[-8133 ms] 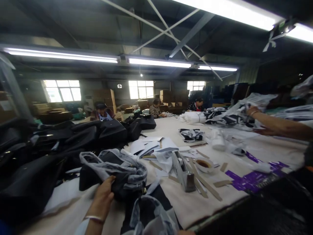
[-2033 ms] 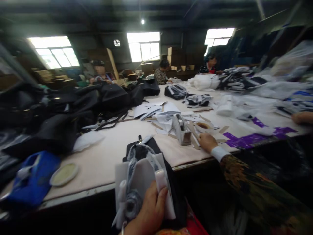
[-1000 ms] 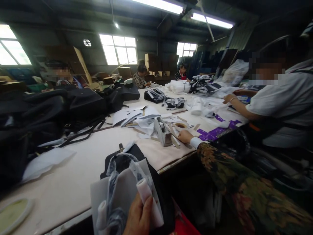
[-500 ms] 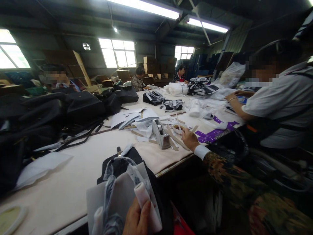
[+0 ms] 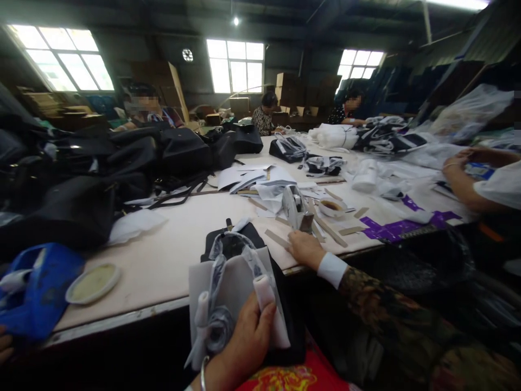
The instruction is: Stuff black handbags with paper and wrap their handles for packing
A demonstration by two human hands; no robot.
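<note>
Near me a black bag (image 5: 287, 326) leans against the table edge, its handles wrapped in clear plastic, with a white sheet (image 5: 238, 271) across its front. My left hand (image 5: 246, 339) is closed round a white rolled wrap (image 5: 264, 289) over that sheet. A second white roll (image 5: 201, 309) and a coiled, plastic-wrapped strap (image 5: 221, 328) lie to its left. My right hand (image 5: 307, 250) is low over the table edge, fingers pinched at the end of a narrow greyish-brown strip (image 5: 278, 239). Just beyond it stands a tape dispenser (image 5: 297, 209).
Several card strips (image 5: 329, 228) and a bowl of brown stuff (image 5: 331, 207) lie beyond my right hand. Black bags (image 5: 163, 149) are piled at left, near a blue bag (image 5: 51, 282) and a round lid (image 5: 93, 283). A co-worker's arms (image 5: 468, 174) reach in at right.
The view has turned left. My right hand has come down from beside the bowl to the table edge by the dispenser; the strip at its fingers stood upright and now points left. My left hand keeps its hold.
</note>
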